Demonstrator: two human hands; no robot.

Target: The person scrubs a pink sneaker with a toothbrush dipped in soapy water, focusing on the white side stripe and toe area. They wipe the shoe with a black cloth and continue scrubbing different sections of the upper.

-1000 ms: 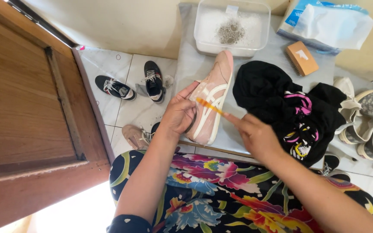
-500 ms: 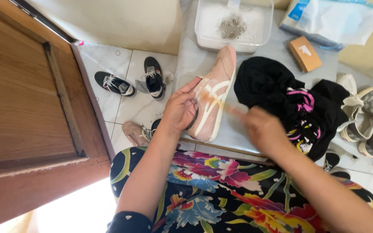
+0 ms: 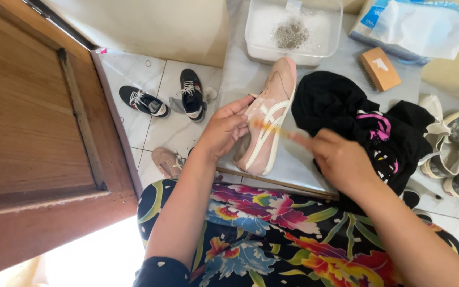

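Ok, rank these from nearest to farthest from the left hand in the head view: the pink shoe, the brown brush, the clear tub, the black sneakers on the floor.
1. pink shoe, held by the left hand.
2. black sneakers, on the tiles to its left.
3. clear tub, up the table.
4. brown brush, far right of the tub.

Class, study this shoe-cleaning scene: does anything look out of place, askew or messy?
Yes. The clear tub holds sudsy water with dark, dirty foam at its middle. On the tiled floor, two black sneakers lie apart at different angles, with a pink shoe lying alone nearby.
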